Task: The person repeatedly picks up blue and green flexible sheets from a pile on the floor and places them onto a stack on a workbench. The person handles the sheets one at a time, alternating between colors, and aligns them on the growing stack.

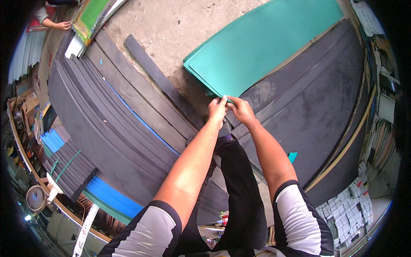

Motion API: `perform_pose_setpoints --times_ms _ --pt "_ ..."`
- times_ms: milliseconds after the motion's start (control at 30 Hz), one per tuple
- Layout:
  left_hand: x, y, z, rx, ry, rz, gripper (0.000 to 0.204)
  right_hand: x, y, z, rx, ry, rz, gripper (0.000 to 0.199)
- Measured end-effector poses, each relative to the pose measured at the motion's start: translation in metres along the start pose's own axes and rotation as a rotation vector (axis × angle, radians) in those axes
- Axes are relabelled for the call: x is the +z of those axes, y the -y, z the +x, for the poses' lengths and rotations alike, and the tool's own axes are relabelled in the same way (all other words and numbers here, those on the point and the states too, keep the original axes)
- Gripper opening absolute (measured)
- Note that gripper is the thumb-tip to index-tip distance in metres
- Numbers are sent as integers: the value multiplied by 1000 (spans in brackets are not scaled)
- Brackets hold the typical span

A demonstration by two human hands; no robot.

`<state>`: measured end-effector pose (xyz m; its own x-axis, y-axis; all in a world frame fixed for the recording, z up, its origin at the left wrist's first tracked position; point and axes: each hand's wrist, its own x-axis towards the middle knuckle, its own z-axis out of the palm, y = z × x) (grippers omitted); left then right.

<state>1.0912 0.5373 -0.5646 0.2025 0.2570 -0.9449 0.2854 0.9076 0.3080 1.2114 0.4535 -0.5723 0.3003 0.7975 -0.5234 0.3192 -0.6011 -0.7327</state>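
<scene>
A stack of large green sheets (pixel 265 43) stretches from the middle of the view toward the far right. At its near corner my left hand (pixel 218 112) and my right hand (pixel 242 110) meet, side by side. Both have their fingers closed on the sheet's corner, the thumbs close together on the edge. How many layers they pinch is too small to make out. Beneath the hands and to the right lie dark grey sheets (pixel 312 94). Off to the right of my right forearm rests a small green offcut (pixel 292 156).
On the left lies a fanned stack of dark grey sheets (pixel 102 111), with blue sheets (pixel 114 195) near it. A dark strip (pixel 158 79) crosses the concrete floor (pixel 158 25). Another person's hand (pixel 63 25) is at the far left, by a green-topped frame (pixel 92 17). White pieces (pixel 349 210) are piled at lower right.
</scene>
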Motion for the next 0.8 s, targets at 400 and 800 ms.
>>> perform_pose_setpoints --times_ms 400,800 --pt "29 -35 -36 22 -224 -146 49 13 41 -22 -139 -76 -497 30" --pt "-119 -72 -206 9 75 -269 43 -137 88 -17 -437 -321 -836 49"
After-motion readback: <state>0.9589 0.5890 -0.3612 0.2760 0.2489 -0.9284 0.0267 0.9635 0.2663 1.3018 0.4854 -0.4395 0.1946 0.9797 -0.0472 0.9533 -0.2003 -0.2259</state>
